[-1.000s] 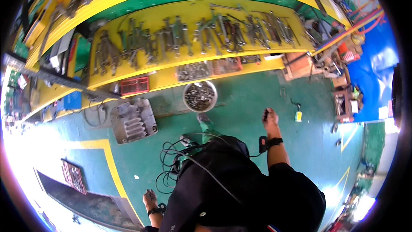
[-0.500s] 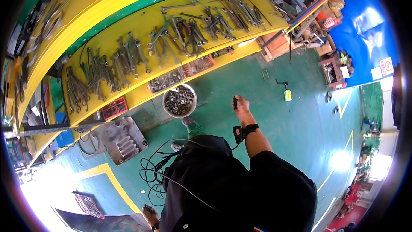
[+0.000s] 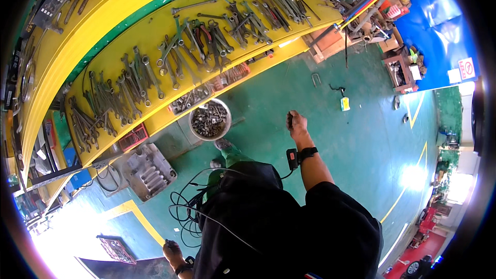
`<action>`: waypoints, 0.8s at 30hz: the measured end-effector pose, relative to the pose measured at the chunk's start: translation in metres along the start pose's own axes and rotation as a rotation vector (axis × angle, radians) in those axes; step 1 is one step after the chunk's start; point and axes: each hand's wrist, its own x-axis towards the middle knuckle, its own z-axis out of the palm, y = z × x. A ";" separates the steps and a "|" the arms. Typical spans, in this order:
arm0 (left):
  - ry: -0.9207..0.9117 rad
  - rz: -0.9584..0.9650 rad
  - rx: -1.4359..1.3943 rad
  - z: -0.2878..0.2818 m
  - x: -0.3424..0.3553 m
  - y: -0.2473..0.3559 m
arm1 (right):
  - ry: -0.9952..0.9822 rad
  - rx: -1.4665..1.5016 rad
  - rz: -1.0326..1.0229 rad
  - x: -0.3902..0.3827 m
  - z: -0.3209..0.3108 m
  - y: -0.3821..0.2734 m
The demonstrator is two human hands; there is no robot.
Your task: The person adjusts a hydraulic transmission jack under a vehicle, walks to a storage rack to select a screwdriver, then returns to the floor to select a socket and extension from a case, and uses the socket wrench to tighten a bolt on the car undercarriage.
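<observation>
2 hands with curled fingers above a green floor [image 3: 279, 93], a round pan [image 3: 228, 119] of metal parts [image 3: 208, 120] ahead.
The pan is pale-rimmed and heaped with small, dull grey-brown pieces; it sits on the floor below a yellow shelf [image 3: 150, 26] of wrenches [image 3: 240, 27], left of the right hand [image 3: 296, 123] and well apart from it. The right hand's fingers are drawn in narrow; whether they hold anything, I cannot tell. The left hand [image 3: 172, 251], low in view, also looks curled, its grip unclear. A ribbed grey metal cover [image 3: 150, 172] lies left of the pan.
</observation>
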 end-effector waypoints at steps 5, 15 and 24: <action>0.002 -0.153 -0.124 0.094 -0.030 0.025 | 0.009 0.059 -0.032 -0.018 -0.007 -0.016; 0.057 -0.227 -0.140 0.068 -0.016 -0.024 | 0.035 0.106 -0.019 0.002 -0.045 -0.033; 0.218 -0.185 -0.257 0.119 -0.076 -0.064 | -0.090 0.017 0.010 0.090 0.005 -0.082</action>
